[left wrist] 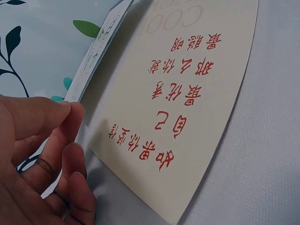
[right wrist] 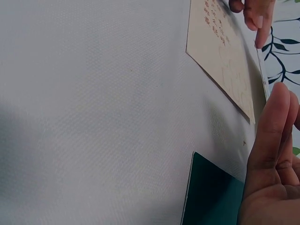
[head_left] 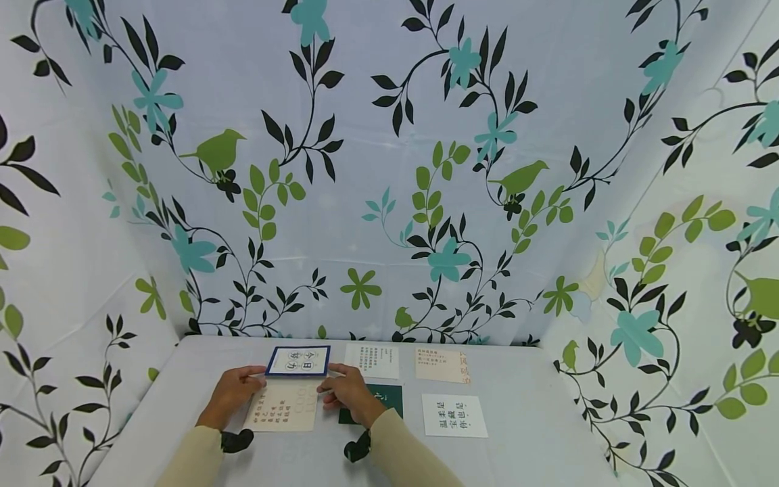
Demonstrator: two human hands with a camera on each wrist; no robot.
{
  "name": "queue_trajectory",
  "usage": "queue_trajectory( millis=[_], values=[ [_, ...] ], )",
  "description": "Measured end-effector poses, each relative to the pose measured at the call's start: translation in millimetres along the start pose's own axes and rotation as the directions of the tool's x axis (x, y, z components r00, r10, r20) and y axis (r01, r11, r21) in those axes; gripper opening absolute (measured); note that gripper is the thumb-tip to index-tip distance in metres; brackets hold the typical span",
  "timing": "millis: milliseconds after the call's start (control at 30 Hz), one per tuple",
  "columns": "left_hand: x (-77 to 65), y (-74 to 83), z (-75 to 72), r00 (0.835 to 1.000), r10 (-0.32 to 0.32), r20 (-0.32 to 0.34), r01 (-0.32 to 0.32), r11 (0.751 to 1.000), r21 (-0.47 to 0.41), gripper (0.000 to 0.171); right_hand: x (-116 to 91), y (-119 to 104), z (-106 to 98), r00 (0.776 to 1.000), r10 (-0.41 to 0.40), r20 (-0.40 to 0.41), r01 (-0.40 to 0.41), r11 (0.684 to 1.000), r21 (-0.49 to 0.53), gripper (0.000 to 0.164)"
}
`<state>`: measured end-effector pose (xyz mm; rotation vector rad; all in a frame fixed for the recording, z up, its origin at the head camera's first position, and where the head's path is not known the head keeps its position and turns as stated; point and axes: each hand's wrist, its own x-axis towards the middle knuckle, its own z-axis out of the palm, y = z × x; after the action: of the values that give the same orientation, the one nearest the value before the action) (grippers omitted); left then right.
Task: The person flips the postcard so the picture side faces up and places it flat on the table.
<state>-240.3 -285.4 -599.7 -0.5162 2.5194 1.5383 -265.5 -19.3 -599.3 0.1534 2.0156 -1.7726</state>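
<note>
Both hands hold a white card with a dark blue border point(head_left: 298, 361) between them, tilted up off the table. My left hand point(head_left: 234, 394) pinches its left edge between thumb and index finger, as the left wrist view shows. At the opposite edge, my right hand point(head_left: 351, 393) holds the card with its fingertips; in the right wrist view only a thin edge of it shows. Just below lies a cream card with red characters point(head_left: 280, 412), flat on the table. A dark green card point(head_left: 389, 400) is partly hidden under my right hand and wrist.
On the white-covered table point(head_left: 535, 433) lie a white card with small text point(head_left: 372, 362), a cream card with orange print point(head_left: 442, 365) and a white card with large dark characters point(head_left: 455, 415). A patterned curtain point(head_left: 389, 203) with leaves and birds rises behind the table.
</note>
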Motion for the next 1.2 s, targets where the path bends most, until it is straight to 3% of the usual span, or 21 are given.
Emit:
queue_trajectory(
  millis=[700,1200],
  values=[
    [-2.3,-0.3,-0.5,1.000,0.001,0.029,-0.001,1.000,0.019,0.050,-4.7,-1.2,2.7,0.999,0.006,0.034,-0.006,1.000,-0.010,0.064],
    [-6.5,3.6,7.0,1.000,-0.004,0.006,0.004,0.999,0.034,0.048,-10.2,-2.5,0.8,0.998,0.030,0.051,-0.030,1.000,-0.002,0.068]
  ],
)
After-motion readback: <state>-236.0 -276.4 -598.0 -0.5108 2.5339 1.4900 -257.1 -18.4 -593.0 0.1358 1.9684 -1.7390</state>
